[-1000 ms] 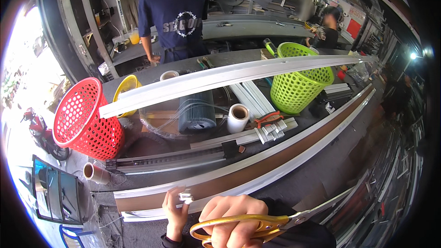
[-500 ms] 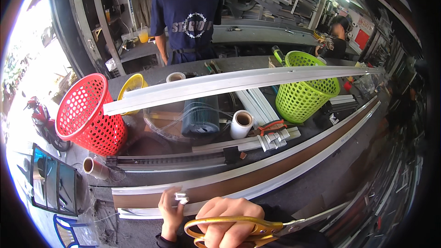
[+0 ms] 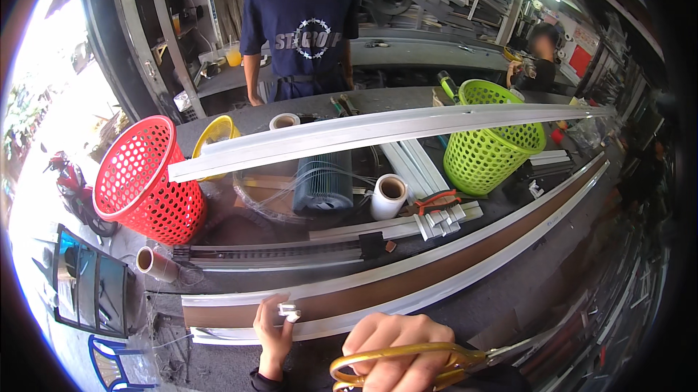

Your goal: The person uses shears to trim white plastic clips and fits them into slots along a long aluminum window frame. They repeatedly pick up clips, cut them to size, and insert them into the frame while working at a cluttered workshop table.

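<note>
My left hand (image 3: 273, 337) pinches a small white plastic piece (image 3: 289, 312) against the near edge of a long brown and white aluminium profile (image 3: 436, 265) that runs across the workbench. My right hand (image 3: 396, 352) grips gold-handled scissors (image 3: 429, 359), their blades pointing right, just below that profile. A second long white profile (image 3: 378, 130) lies higher up, spanning the baskets.
A red basket (image 3: 142, 174) lies tilted at left, a green basket (image 3: 491, 138) stands at right. Between them are a roll of blue mesh (image 3: 323, 181), a white tape roll (image 3: 389, 196), pliers (image 3: 432, 203) and short white offcuts (image 3: 440, 217). A person in a dark shirt (image 3: 305, 29) stands across the bench.
The view has shifted slightly; my left hand with the white piece has stayed at the profile's edge and my right hand keeps the scissors low.
</note>
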Available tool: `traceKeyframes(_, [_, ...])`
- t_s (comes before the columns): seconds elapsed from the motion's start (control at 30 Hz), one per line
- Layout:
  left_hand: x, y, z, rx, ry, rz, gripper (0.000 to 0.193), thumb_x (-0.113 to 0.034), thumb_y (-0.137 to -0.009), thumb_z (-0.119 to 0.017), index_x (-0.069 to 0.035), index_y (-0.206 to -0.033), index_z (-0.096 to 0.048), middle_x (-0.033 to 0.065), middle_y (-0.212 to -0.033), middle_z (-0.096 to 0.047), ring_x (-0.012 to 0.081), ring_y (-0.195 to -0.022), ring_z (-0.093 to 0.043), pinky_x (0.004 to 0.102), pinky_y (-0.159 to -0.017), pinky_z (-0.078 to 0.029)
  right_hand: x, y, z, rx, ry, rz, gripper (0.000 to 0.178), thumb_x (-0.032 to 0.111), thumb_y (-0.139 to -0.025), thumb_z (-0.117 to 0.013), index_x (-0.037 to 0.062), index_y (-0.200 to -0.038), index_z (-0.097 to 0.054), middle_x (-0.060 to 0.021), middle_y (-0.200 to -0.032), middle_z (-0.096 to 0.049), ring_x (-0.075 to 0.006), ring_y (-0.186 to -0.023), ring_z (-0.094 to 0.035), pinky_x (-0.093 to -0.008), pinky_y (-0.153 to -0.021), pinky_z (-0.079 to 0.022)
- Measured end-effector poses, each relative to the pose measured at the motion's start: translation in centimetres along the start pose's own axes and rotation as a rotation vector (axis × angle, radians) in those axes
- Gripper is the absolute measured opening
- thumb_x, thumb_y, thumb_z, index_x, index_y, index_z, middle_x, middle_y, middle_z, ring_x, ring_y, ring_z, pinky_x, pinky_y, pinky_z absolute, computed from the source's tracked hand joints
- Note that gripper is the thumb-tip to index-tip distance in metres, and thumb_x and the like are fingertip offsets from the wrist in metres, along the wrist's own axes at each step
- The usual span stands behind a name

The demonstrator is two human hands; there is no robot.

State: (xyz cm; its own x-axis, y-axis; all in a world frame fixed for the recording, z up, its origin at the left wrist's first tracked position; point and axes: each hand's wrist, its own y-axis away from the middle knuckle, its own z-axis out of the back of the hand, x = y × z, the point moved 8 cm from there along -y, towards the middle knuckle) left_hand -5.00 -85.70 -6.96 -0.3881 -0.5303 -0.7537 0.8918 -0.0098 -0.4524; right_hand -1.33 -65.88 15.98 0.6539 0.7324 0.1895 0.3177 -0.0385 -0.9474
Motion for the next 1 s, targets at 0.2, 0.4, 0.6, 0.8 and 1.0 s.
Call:
traceKeyframes(0.2, [0.2, 0.6, 0.0, 0.042, -0.004, 0.07, 0.035, -0.015, -0.081, -0.077, -0.002, -0.111, -0.066, 0.0155, -0.107, -0.07, 0.0355, -0.097, -0.067, 0.0413, -0.085, -0.053, -1.2, -0.5, -0.1, 0.061, 0.008, -0.085, 0.044, 0.043, -0.084, -0.08, 0.0079, -0.071, -0.058, -0.0036, -0.065, -0.058, -0.0185, -0.048, -0.051, -0.0327, -0.046, -0.041])
traceKeyframes(0.4, [2.9, 1.8, -0.7, 0.016, 0.078, 0.043, 0.033, -0.012, -0.08, -0.076, -0.002, -0.11, -0.065, 0.0153, -0.106, -0.069, 0.0349, -0.096, -0.068, 0.0404, -0.081, -0.055, -2.3, -0.4, -0.6, -0.098, -0.007, -0.054, 0.043, 0.038, -0.082, -0.082, 0.0073, -0.068, -0.054, -0.0047, -0.063, -0.054, -0.024, -0.055, -0.06, -0.0368, -0.054, -0.048])
traceKeyframes(0.6, [2.2, 1.6, -0.6, 0.045, 0.034, 0.015, 0.034, -0.008, -0.077, -0.076, -0.002, -0.109, -0.064, 0.016, -0.105, -0.069, 0.036, -0.095, -0.068, 0.041, -0.083, -0.054, -3.2, 0.2, -0.3, -0.145, 0.103, -0.296, 0.034, 0.03, -0.1, -0.058, 0.0126, -0.071, -0.055, -0.0016, -0.073, -0.061, -0.0183, -0.062, -0.06, -0.0403, -0.069, -0.044])
traceKeyframes(0.8, [0.1, 0.4, 0.1, 0.039, 0.032, 0.089, 0.035, -0.011, -0.079, -0.078, -0.001, -0.11, -0.064, 0.0164, -0.107, -0.068, 0.0357, -0.095, -0.068, 0.04, -0.081, -0.055, -0.8, 0.2, 0.3, -0.069, 0.115, -0.12, 0.044, 0.048, -0.081, -0.079, 0.011, -0.073, -0.057, -0.0023, -0.066, -0.057, -0.0199, -0.052, -0.05, -0.0362, -0.052, -0.04])
traceKeyframes(1.0, [0.0, 0.2, 0.0, 0.021, 0.03, 0.024, 0.036, -0.012, -0.079, -0.079, -0.002, -0.111, -0.065, 0.0156, -0.107, -0.069, 0.0334, -0.093, -0.069, 0.0382, -0.079, -0.056, 1.1, 0.7, 0.7, -0.065, 0.263, -0.117, 0.046, 0.055, -0.078, -0.078, 0.0127, -0.076, -0.06, -0.0017, -0.068, -0.063, -0.0192, -0.056, -0.053, -0.0356, -0.061, -0.044])
